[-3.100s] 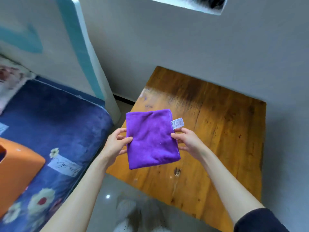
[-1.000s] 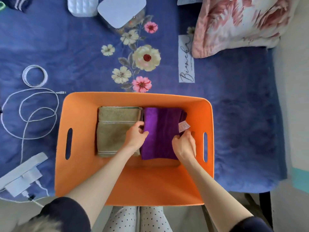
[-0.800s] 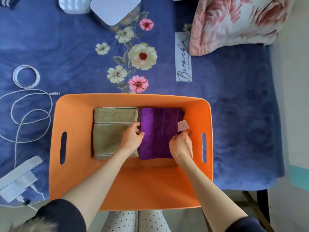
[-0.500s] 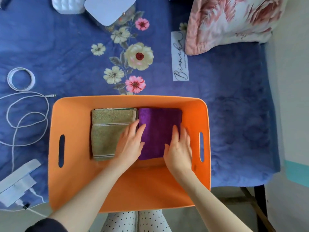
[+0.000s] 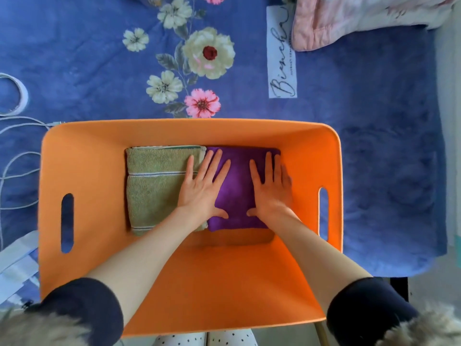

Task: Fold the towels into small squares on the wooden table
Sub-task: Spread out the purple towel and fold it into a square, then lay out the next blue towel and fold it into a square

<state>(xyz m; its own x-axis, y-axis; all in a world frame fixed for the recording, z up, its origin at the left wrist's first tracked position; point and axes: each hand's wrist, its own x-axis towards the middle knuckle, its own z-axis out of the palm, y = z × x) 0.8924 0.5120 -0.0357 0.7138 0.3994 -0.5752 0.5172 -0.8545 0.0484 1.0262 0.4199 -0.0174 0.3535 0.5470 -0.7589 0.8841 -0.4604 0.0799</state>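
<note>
A folded purple towel (image 5: 238,191) lies flat on the bottom of an orange bin (image 5: 174,132), right of a folded olive-green towel (image 5: 154,186). My left hand (image 5: 202,188) rests flat with spread fingers across the seam between the two towels. My right hand (image 5: 272,189) presses flat on the purple towel's right half, fingers apart. Neither hand grips anything. The wooden table is out of view.
The bin stands on a blue floral blanket (image 5: 99,58). A pink patterned pillow (image 5: 361,18) lies at the top right. White cables (image 5: 15,136) and white paper (image 5: 17,258) lie left of the bin. Bin handle slots (image 5: 66,222) pierce its side walls.
I carried the purple towel from the wooden table into the bin beside the green towel. My fingers let go of its edges and both palms now lie flat on it.
</note>
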